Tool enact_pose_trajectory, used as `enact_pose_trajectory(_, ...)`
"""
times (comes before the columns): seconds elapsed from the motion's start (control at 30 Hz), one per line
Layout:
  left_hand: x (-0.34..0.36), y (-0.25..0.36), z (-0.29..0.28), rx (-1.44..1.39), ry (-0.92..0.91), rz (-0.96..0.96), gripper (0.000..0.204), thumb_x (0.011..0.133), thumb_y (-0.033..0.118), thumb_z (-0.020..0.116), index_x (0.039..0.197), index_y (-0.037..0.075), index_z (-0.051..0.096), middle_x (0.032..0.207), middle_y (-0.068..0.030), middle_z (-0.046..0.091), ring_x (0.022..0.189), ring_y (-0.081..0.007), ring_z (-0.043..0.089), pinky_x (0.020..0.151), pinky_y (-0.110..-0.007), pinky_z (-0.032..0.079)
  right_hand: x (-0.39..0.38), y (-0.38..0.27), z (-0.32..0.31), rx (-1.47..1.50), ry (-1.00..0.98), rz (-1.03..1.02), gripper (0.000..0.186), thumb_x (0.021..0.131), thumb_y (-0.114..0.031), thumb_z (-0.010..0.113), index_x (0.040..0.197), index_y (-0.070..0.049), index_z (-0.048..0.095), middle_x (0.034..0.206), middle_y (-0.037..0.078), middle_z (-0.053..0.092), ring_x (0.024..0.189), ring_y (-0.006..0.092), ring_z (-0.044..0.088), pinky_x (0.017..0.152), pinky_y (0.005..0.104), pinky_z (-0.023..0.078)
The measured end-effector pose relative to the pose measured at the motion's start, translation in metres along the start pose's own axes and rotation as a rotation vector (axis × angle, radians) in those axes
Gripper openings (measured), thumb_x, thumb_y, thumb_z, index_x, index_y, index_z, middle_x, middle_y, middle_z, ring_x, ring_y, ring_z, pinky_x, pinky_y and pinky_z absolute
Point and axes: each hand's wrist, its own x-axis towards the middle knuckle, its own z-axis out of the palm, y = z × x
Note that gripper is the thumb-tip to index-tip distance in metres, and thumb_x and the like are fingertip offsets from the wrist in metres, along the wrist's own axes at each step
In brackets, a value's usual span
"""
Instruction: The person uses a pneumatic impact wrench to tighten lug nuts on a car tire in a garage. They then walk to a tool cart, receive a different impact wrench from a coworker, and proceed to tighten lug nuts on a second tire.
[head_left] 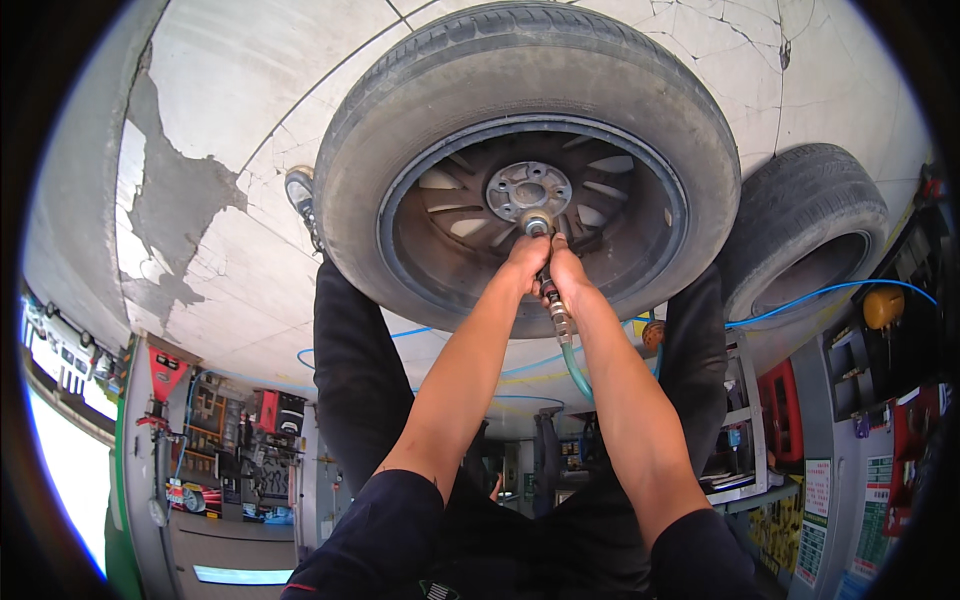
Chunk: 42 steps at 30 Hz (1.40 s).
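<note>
A tyre on its rim (528, 165) is seen lying flat on a cracked, patched concrete floor (230, 250), held between the person's dark-trousered legs. Both hands are closed around a slim metal air tool (545, 262) whose tip is pressed against the wheel just below the central hub (528, 189). The left hand (527, 258) is wrapped around the upper part of the tool, fingers curled shut; the right hand (568, 272) is clasped tight beside it and slightly lower, the two hands touching. A green hose (576, 372) is seen running from the tool's lower end, down between the forearms. A second tyre (810, 235) is lying on the floor just beside the first, towards the right edge of the floor. A blue air line (830, 292) is trailed across that side, and a small round tool (300, 190) is lying against the first tyre's left flank.
</note>
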Motion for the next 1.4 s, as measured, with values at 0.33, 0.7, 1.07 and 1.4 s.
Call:
enact_pose_trajectory(0.33,-0.010,0.001,-0.017,0.012,-0.017,0.001,0.028,0.096,0.031,0.045,0.094,0.005,0.055,0.070,-0.0090,0.058,0.046,-0.0194,0.055,0.031,-0.037,0.040,0.004,0.006,0.015,0.003,0.023,0.005,0.064,0.096,-0.059,0.022,0.082,-0.004,0.051,0.051,0.008,0.049,0.034,0.0188,0.045,0.030,0.0325,0.038)
enact_pose_trajectory(0.7,0.000,-0.007,-0.012,-0.063,-0.006,0.008,0.029,0.095,0.032,0.047,0.091,0.004,0.053,0.069,-0.0093,0.057,0.045,-0.0203,0.056,0.031,-0.037,0.043,0.004,0.010,0.009,0.011,-0.006,0.004,0.062,0.096,-0.060,0.021,0.084,-0.006,0.050,0.051,0.006,0.049,0.035,0.0160,0.045,0.027,0.0290,0.035)
enact_pose_trajectory(1.07,0.007,-0.012,-0.006,-0.054,-0.053,0.004,0.030,0.096,0.034,0.045,0.090,0.006,0.054,0.068,-0.0091,0.057,0.045,-0.0200,0.055,0.031,-0.037,0.042,0.004,0.009,0.003,0.024,0.019,0.044,0.063,0.096,-0.060,0.021,0.081,-0.006,0.050,0.049,0.007,0.048,0.033,0.0166,0.043,0.027,0.0292,0.035)
enact_pose_trajectory(1.4,0.003,-0.012,-0.026,-0.098,-0.026,0.039,0.028,0.097,0.031,0.046,0.091,0.004,0.053,0.069,-0.0083,0.056,0.048,-0.0191,0.054,0.034,-0.038,0.043,0.003,0.011,0.022,-0.029,0.022,-0.007,0.064,0.095,-0.061,0.022,0.080,-0.005,0.052,0.053,0.007,0.051,0.035,0.0181,0.047,0.031,0.0323,0.038)
